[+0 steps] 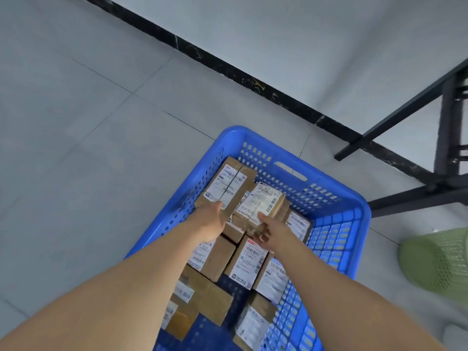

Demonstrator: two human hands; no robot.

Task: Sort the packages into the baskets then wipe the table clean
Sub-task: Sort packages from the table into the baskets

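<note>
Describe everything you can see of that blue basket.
The blue basket looks like moulded plastic: rectangular, rounded rim, perforated walls, a slot handle at its far end. It stands on the grey tiled floor, part-filled with brown cardboard packages bearing white labels. A left hand and right hand reach in, each gripping a package.

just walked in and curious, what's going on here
A person reaches both arms into a blue basket on the floor, packed with labelled cardboard boxes. The left hand grips a larger box at the far end; the right hand pinches a smaller box beside it. A green basket stands to the right.
</note>
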